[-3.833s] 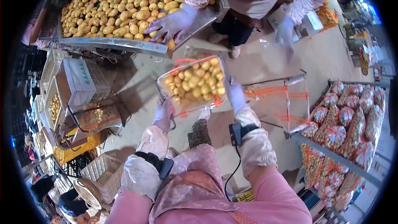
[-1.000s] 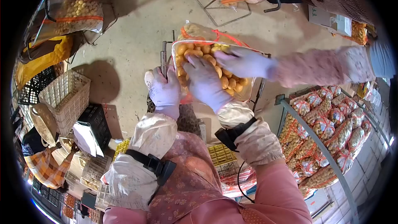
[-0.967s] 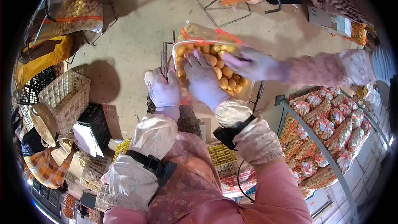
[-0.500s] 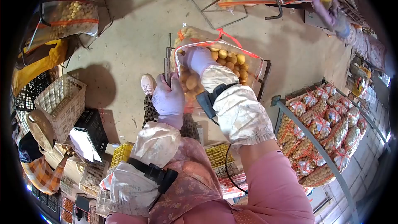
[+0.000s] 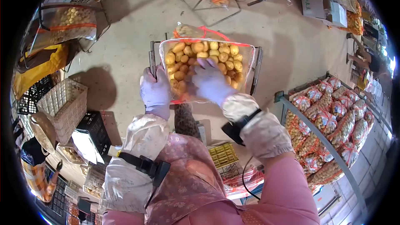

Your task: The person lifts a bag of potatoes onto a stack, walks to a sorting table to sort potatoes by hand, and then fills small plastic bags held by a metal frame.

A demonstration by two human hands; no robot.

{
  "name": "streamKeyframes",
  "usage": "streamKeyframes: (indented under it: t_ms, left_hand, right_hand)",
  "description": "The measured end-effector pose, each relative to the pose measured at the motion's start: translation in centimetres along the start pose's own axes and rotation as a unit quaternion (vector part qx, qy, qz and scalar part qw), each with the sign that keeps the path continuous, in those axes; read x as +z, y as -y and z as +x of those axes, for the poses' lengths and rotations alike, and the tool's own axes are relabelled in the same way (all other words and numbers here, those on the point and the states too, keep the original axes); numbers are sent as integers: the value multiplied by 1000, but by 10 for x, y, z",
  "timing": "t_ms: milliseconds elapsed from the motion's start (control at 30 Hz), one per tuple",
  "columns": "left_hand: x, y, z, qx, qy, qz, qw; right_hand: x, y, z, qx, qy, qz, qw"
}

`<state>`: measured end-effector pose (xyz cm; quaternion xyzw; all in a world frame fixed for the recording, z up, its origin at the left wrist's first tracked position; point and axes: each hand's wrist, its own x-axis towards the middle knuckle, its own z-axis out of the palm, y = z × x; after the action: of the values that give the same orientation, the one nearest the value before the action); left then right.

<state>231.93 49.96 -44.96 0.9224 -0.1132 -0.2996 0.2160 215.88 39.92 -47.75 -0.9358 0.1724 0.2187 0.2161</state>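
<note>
A clear bag (image 5: 250,60) with red edging hangs open on a metal frame (image 5: 257,71), with many yellow potatoes (image 5: 203,50) inside. My left hand (image 5: 155,89), in a pale purple glove, is closed round the frame's left bar (image 5: 152,56). Over the near part of the bag's opening, my right hand (image 5: 210,81) lies on the potatoes, fingers pointing away and bent a little apart. No potato shows lifted in it. Part of the bag's near side is hidden by this hand.
At the right, filled potato bags (image 5: 333,121) lie behind a metal rail (image 5: 325,141). To the left are a white crate (image 5: 64,104), a black crate (image 5: 93,131) and another framed bag (image 5: 71,21). A person in orange plaid (image 5: 35,175) is at the lower left.
My right hand has come back from deep at the bag's left side to the near middle. The co-worker's hand with a potato has left the view. My left hand stays on the bar.
</note>
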Motion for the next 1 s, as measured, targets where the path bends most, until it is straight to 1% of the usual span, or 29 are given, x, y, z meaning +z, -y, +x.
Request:
streamKeyframes:
  t_ms: [33, 67, 100, 133, 200, 233, 300, 367, 433, 467, 500, 567, 633, 667, 733, 767, 833, 867, 933, 1000]
  left_hand:
    - [1, -2, -2, -6, 5, -23, 1000]
    - [5, 1, -1, -11, 8, -24, 1000]
    - [10, 5, 0, 13, -17, 6, 1000]
    - [12, 8, 0, 37, -41, 37, 998]
    - [9, 7, 0, 28, -30, 28, 999]
    - [6, 6, 1, 22, -21, 17, 999]
    - [5, 10, 2, 27, -26, 7, 999]
    - [5, 13, -2, 32, -26, -4, 999]
    - [4, 10, -1, 25, -9, 2, 1000]
    - [3, 8, -1, 24, -9, 2, 1000]
    - [2, 6, -2, 14, 1, -4, 1000]
    - [4, 6, -2, 5, 15, -10, 1000]
    - [7, 8, -2, 8, -5, -14, 1000]
    - [8, 8, -2, 7, -3, -15, 1000]
    - [9, 8, -3, 11, -3, -27, 1000]
    - [9, 6, -4, 14, 1, -30, 999]
    - [5, 5, -6, 33, -3, -43, 999]
    - [4, 5, -8, 55, -4, -65, 996]
    - [7, 9, -6, 52, 1, -54, 997]
    - [5, 8, -10, 47, 12, -40, 998]
  right_hand:
    - [-5, -5, -14, 0, 4, -2, 1000]
    - [-8, -7, -28, 36, -71, 29, 996]
    - [-8, -8, -40, 71, -145, 59, 985]
    - [0, -11, -52, 69, -140, 60, 986]
    - [17, -19, -69, 198, -134, 134, 962]
    - [23, -22, -73, 196, -133, 135, 962]
    - [25, -24, -77, 272, -146, 193, 931]
    - [28, -31, -76, 287, -147, 189, 928]
    - [29, -43, -68, 331, -165, 209, 905]
    - [30, -52, -62, 336, -198, 267, 882]
    - [24, -61, -51, 337, -196, 267, 881]
    - [7, -86, -24, 305, -190, 349, 865]
    - [23, -117, 16, 371, -84, 290, 878]
    - [11, -119, 29, 374, -83, 289, 877]
    - [-19, -123, 45, 417, 57, 236, 876]
    - [-26, -124, 45, 422, 56, 234, 874]
    - [-37, -121, 48, 422, 76, 175, 886]
    - [-31, -124, 48, 424, 78, 175, 885]
    - [-18, -135, 49, 403, 77, 187, 893]
    - [-8, -142, 51, 416, 87, 198, 884]
